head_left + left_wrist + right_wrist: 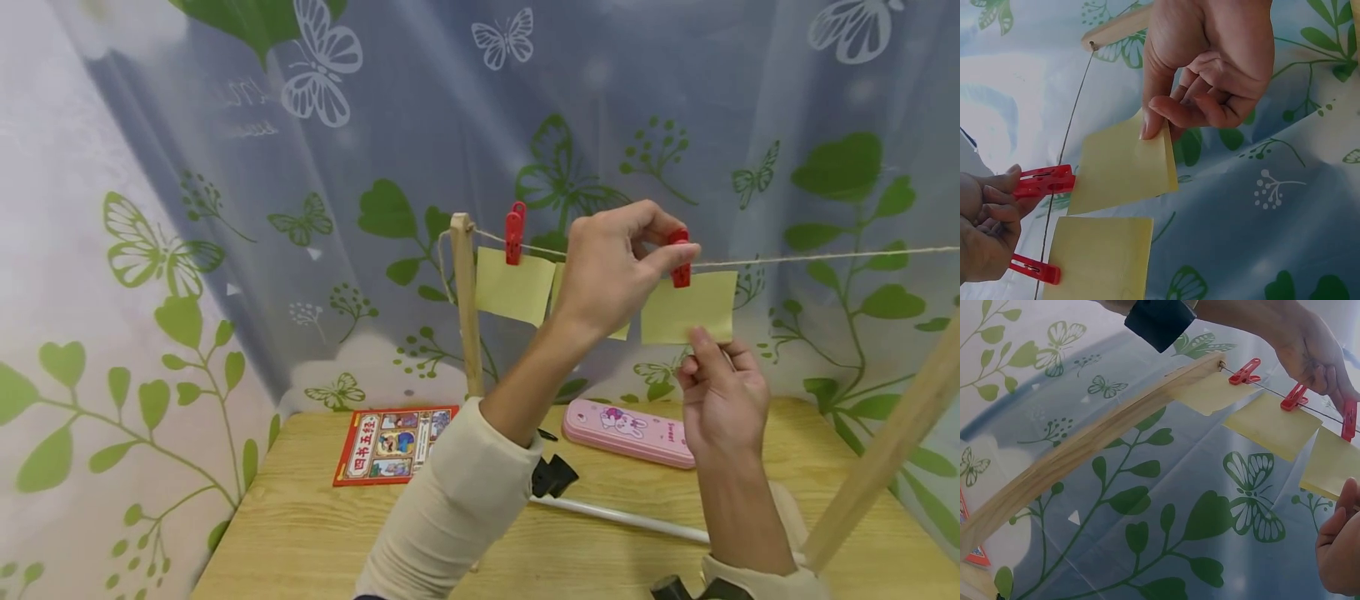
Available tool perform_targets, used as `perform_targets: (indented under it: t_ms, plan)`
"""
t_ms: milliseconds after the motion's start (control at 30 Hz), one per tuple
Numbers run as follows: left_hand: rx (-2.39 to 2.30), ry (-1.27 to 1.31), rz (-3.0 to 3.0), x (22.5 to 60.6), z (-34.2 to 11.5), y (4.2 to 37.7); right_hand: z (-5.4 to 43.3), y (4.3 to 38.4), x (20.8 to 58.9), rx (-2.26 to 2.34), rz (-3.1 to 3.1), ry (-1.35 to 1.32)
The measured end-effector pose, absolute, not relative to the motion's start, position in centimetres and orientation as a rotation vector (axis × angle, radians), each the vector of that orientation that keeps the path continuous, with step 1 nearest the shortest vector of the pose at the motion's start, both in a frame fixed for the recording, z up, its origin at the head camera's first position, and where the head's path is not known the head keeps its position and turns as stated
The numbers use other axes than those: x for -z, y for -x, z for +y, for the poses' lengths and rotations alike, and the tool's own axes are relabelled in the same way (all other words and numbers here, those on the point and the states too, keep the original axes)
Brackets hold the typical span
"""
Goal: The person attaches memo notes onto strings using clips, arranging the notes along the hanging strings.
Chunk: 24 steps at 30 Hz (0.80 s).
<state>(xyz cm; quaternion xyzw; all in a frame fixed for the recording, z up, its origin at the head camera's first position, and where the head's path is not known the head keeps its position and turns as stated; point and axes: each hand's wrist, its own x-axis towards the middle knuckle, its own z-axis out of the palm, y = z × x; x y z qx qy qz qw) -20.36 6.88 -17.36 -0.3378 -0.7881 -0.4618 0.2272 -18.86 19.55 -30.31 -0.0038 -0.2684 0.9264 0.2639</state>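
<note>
My left hand (611, 267) pinches a red clothespin (681, 271) at the string between thumb and fingers. The clothespin sits at the top edge of a yellow sticky note (690, 308). Below, the thumb and fingers of my right hand (727, 392) pinch the note's lower edge, also plain in the left wrist view. To the left, another red clothespin (514, 233) holds a yellow note (513, 287) on the string. Between them hangs a middle note (1272, 428) under its own clothespin (1294, 398); my left hand mostly hides it in the head view.
The string (825, 258) runs from a wooden post (468, 308) rightward past a slanted wooden bar (885, 450). On the wooden table (285, 542) lie a red-bordered book (393, 446), a pink pencil case (630, 433) and a white rod (622, 517). A patterned curtain (420, 100) hangs behind.
</note>
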Motion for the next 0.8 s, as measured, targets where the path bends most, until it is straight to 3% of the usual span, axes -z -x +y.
perform_targets:
  t_ms: [800]
  plan:
    - [1.141, 0.936, -2.280, 18.01, 7.40, 19.91, 19.23, 18.40, 30.46, -2.516, -0.695, -0.038]
